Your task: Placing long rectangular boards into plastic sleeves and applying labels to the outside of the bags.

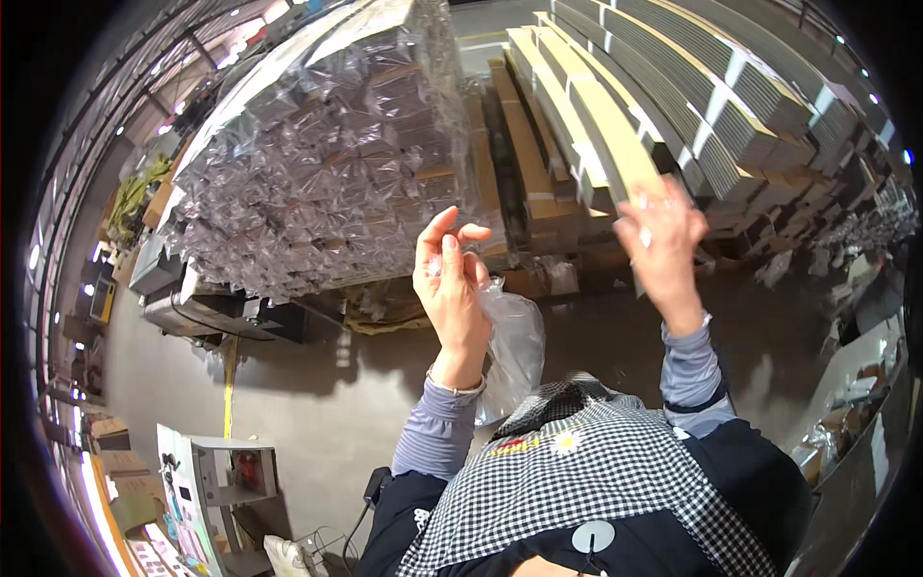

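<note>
My left hand (450, 288) is raised in the middle with its fingers curled and a glint of clear plastic in the palm. From its right side a clear plastic bag (514, 341) hangs down past the wrist. Smeared by motion, my right hand (663, 240) is at the near end of a long pale-yellow strip (620, 135); whether it touches the strip I cannot tell. A pale spot shows at its fingers, too blurred to name.
Ahead on the left stands a big stack of long pieces wrapped in clear film (317, 183). Long boards (711, 87) lie in bundles at the far right. A grey cabinet (226, 481) with cables beside it stands at the lower left. Cartons and plastic scraps (836, 423) lie at the right.
</note>
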{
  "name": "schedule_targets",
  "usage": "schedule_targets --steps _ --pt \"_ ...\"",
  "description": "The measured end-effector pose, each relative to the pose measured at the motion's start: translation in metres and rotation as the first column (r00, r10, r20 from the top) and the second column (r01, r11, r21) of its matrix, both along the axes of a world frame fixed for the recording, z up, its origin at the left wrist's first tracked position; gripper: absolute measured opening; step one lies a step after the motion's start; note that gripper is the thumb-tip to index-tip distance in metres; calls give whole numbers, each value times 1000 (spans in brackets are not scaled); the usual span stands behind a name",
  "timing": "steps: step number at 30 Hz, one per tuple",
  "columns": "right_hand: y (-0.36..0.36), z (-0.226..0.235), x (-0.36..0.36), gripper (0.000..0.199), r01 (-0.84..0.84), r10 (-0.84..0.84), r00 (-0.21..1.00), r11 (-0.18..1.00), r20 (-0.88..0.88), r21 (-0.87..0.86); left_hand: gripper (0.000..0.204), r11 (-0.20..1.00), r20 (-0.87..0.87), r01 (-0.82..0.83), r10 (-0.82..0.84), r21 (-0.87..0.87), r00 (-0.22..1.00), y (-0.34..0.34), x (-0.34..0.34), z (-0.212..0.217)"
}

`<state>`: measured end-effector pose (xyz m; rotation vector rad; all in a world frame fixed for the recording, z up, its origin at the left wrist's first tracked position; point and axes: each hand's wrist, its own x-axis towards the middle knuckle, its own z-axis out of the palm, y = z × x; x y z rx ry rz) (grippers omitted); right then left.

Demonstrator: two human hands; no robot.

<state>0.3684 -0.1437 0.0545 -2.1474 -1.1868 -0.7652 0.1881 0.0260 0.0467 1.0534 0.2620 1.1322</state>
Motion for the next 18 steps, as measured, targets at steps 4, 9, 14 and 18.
schedule_targets --steps 4,9,14,18 --pt "-3 -1 -52 52 -582 610 657 784 -444 215 30 992 36 126 -126 3 991 -34 31 6" --pt "-18 -21 -40 5 -283 719 517 656 -465 700 35 937 -150 93 -44 337 988 -55 60 -5" --pt "-50 -12 -18 8 -128 710 434 658 -555 742 13 954 -141 273 -255 126 957 -72 68 -9" --pt "-65 -22 -2 15 -165 817 225 569 -531 806 19 931 -211 365 -358 -7 909 -80 68 -29"
